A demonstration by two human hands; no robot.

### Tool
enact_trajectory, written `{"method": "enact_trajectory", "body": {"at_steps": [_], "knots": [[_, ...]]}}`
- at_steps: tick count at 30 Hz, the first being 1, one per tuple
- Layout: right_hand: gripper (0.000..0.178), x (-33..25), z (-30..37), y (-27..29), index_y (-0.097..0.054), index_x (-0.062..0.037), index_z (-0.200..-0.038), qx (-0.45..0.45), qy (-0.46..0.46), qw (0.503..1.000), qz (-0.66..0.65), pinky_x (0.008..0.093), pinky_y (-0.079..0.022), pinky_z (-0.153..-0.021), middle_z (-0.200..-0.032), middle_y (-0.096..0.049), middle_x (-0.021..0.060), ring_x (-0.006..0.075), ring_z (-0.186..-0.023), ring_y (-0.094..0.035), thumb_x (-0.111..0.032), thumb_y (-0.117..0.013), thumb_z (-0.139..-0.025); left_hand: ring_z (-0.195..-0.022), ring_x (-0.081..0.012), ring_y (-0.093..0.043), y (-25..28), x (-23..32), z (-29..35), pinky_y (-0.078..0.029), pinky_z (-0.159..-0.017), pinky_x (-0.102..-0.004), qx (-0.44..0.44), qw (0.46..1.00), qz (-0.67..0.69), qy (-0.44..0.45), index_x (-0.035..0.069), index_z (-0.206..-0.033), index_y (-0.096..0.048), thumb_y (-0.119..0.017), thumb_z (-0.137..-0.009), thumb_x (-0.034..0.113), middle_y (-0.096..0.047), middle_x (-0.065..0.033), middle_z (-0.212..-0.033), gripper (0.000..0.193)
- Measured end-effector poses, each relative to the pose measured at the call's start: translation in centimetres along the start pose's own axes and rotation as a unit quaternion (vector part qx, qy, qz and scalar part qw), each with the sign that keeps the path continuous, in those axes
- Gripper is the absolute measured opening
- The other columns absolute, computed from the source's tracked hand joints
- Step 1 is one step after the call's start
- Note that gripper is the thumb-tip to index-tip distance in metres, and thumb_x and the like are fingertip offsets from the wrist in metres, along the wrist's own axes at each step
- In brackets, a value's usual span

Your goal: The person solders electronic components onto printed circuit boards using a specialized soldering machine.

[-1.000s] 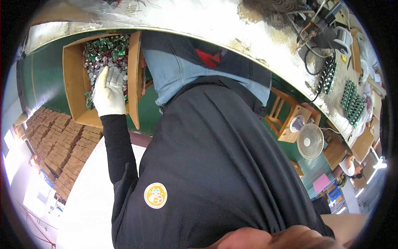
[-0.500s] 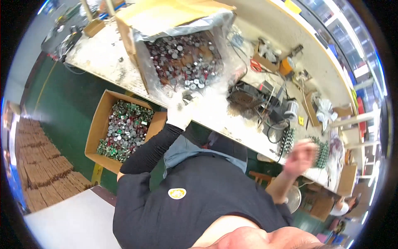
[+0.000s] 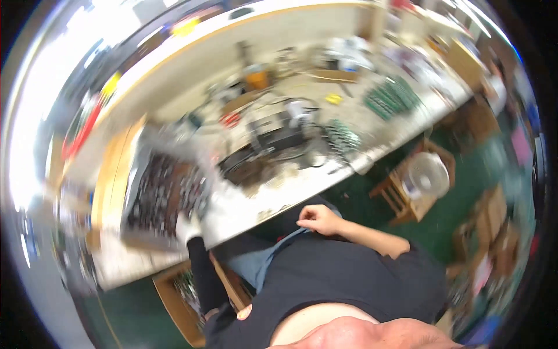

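Loose small components (image 3: 163, 195), dark and silvery through the blur, lie in a plastic-lined cardboard carton (image 3: 112, 183) at nine o'clock on the workbench (image 3: 232, 220). At eight o'clock, the white-gloved left hand (image 3: 189, 227) is at the near edge of that heap; whether its fingers are parted or closed on a part cannot be told. The bare right hand (image 3: 321, 221) is well apart from it, between four and five o'clock in front of the torso, fingers curled toward the thumb, with nothing visible in the grasp. As for progress, handling looks far from finished: the lined carton seems to hold a large supply, and no component can be seen clear of it in either hand. Below the bench edge at seven o'clock, an open carton (image 3: 170, 298) also contains small parts (image 3: 187, 289), partly hidden by the left sleeve; whether these are finished cannot be judged. Green circuit-board panels (image 3: 392, 98) sit at two o'clock, touched by neither hand.
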State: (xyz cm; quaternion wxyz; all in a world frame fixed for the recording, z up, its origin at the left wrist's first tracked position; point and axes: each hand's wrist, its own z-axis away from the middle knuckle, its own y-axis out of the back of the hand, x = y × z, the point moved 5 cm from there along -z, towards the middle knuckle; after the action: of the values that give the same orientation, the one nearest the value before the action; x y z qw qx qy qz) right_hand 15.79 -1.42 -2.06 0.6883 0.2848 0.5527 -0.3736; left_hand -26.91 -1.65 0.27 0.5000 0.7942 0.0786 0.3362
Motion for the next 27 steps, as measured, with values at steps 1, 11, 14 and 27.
{"method": "enact_trajectory", "body": {"at_steps": [1, 11, 14, 27], "knots": [[0.016, -0.5, -0.4, 1.2, -0.061, -0.0035, -0.084, 0.028, 0.052, 0.998, -0.007, 0.0232, -0.043, -0.05, -0.071, -0.06, 0.0007, 0.0067, -0.058, -0.052, -0.017, -0.069, -0.084, -0.089, -0.0409, -0.061, 0.8, 1.6, 0.3, -0.047, -0.079, -0.0452, 0.005, 0.999, -0.041, 0.0, 0.001, -0.096, -0.063, -0.065, -0.077, 0.034, -0.065, -0.0234, -0.09, 0.038], [0.014, -3.9, 0.4, 21.2, -0.06, -0.0011, -0.083, 0.429, 0.153, 0.89, 0.001, 0.0252, -0.044, -0.056, -0.069, -0.06, 0.0021, 0.0096, -0.06, -0.054, -0.013, -0.068, -0.082, -0.081, -0.0288, -0.064, -2.6, -2.0, -2.9, -0.048, -0.077, -0.0362, -0.055, 0.99, 0.077, 0.109, -0.008, -0.095, -0.065, -0.074, -0.067, 0.017, -0.068, -0.0199, -0.088, 0.039], [0.03, -5.2, -0.2, 25.7, -0.063, -0.0013, -0.096, 0.537, 0.133, 0.782, 0.287, 0.0405, -0.048, -0.07, -0.087, -0.062, 0.0154, 0.0315, -0.081, -0.06, -0.021, -0.07, -0.075, -0.08, -0.0234, -0.062, 0.9, 0.8, -0.3, -0.049, -0.073, -0.0338, 0.034, 0.982, 0.125, 0.135, -0.007, -0.103, -0.062, -0.068, -0.071, 0.013, -0.066, -0.017, -0.094, 0.039], [0.024, -5.3, -6.1, 29.7, -0.063, -0.0029, -0.09, 0.34, -0.098, 0.841, 0.409, 0.0435, -0.049, -0.075, -0.084, -0.065, 0.0169, 0.0351, -0.083, -0.062, -0.021, -0.067, -0.075, -0.066, -0.013, -0.058, -2.4, 8.6, 9.3, -0.045, -0.058, -0.0245, 0.039, 0.763, 0.553, 0.331, 0.008, -0.097, -0.06, -0.065, -0.081, 0.01, -0.065, -0.0042, -0.085, 0.017]]}}
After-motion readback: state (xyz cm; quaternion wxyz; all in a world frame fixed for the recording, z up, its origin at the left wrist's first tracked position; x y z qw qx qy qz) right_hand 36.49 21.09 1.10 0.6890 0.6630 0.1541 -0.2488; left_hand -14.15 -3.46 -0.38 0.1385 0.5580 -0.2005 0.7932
